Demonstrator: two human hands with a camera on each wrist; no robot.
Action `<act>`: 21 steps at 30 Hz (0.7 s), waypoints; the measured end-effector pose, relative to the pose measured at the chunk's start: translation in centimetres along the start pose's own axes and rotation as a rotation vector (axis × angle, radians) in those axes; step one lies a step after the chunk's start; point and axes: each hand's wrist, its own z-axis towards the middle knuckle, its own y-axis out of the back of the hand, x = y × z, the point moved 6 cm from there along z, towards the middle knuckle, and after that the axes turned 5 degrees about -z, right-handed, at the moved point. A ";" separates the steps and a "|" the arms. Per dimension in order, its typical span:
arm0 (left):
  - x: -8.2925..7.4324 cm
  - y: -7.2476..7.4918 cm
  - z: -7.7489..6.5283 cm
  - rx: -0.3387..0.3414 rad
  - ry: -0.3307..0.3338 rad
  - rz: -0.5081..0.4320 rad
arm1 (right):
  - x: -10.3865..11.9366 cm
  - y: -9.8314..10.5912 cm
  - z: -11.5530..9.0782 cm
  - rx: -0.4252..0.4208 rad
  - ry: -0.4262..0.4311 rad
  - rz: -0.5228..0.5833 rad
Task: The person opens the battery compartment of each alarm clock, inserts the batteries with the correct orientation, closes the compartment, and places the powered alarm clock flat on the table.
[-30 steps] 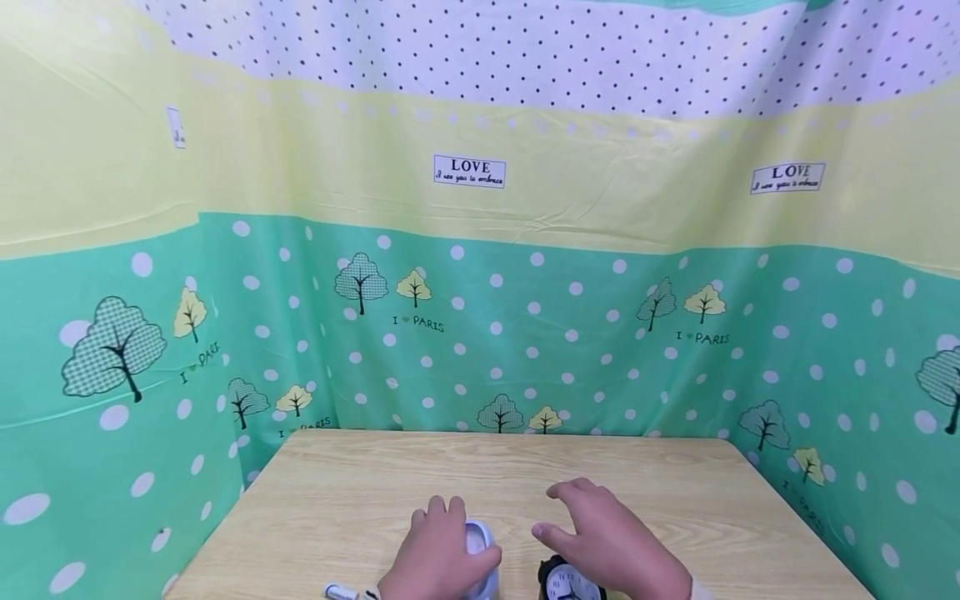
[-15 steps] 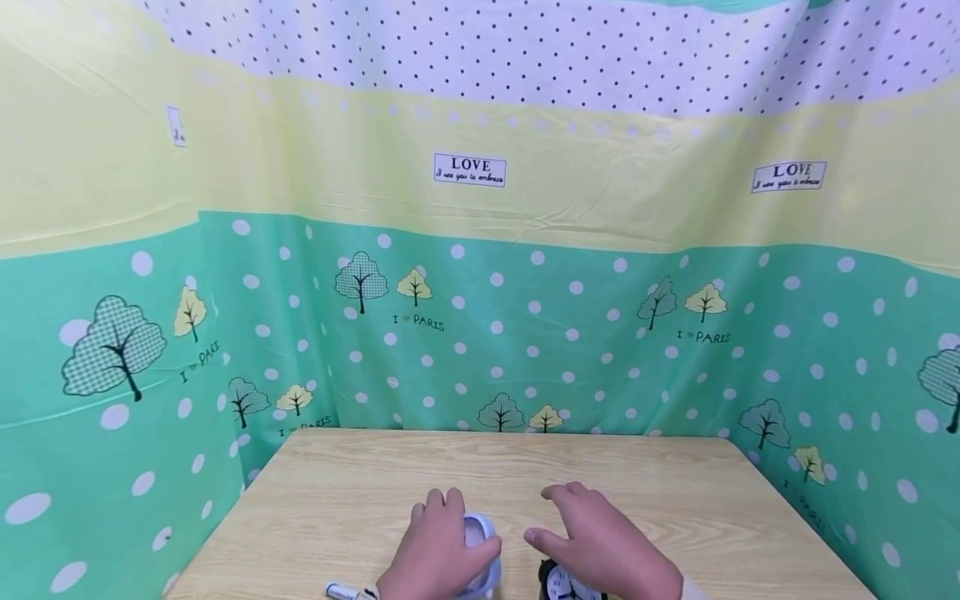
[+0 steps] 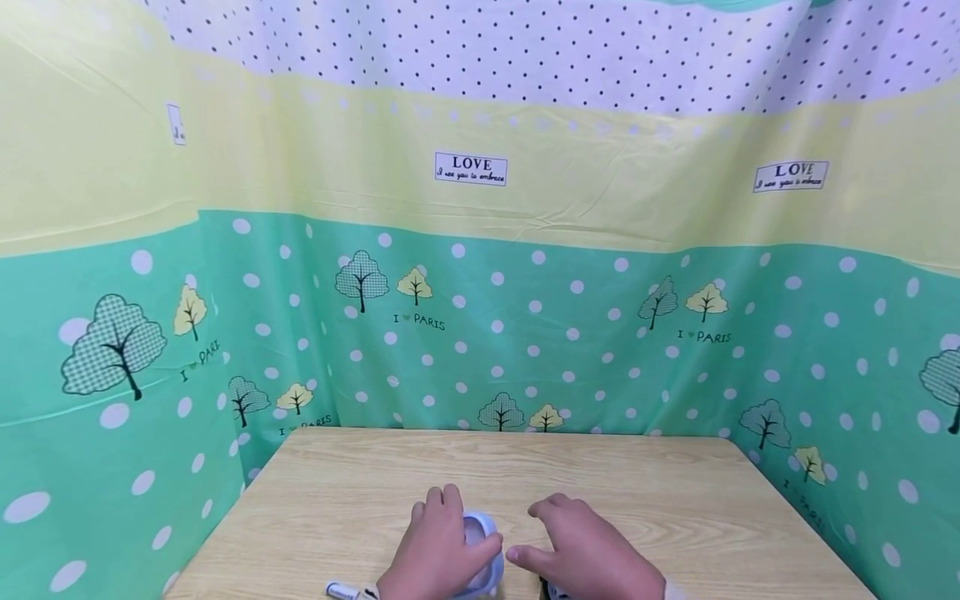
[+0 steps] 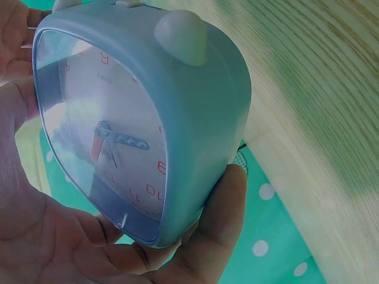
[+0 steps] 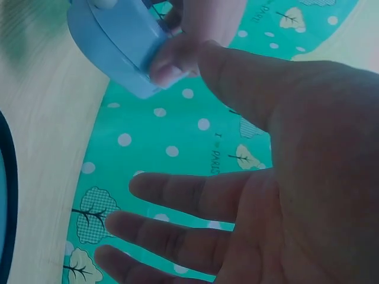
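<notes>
In the head view my left hand (image 3: 441,552) grips a light blue alarm clock (image 3: 476,532) by its sides, low over the table's near part. The left wrist view shows this alarm clock (image 4: 207,112) close up, with a white dial, red numerals and small white feet; fingers and thumb are curled round its casing. My right hand (image 3: 596,550) hovers just to the right, fingers spread and holding nothing. Its thumb tip comes close to the left thumb; whether they touch I cannot tell. Below the right hand sits a black-rimmed clock (image 3: 550,590), mostly covered by that hand.
A white and blue marker-like stick (image 3: 342,591) lies at the near edge, left of my left hand. The wooden table (image 3: 510,467) reaches back to a green and yellow printed curtain (image 3: 495,333) that surrounds it on three sides.
My right hand has moved left toward the blue alarm clock, covering more of the black-rimmed clock. The blue clock has shifted and turned slightly in my left hand.
</notes>
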 end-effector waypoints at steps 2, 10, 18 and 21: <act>0.0 0.0 0.0 -0.008 -0.001 0.005 | 0.2 -0.2 0.0 -0.008 0.015 -0.017; 0.2 -0.2 0.0 -0.011 0.028 -0.016 | 0.8 -1.4 0.1 0.009 0.035 0.010; 0.2 0.0 0.0 -0.014 0.048 -0.048 | 1.2 -2.3 0.5 0.004 0.074 0.028; 0.2 0.0 0.0 -0.017 0.044 -0.042 | 1.3 -2.6 0.6 0.009 0.077 0.035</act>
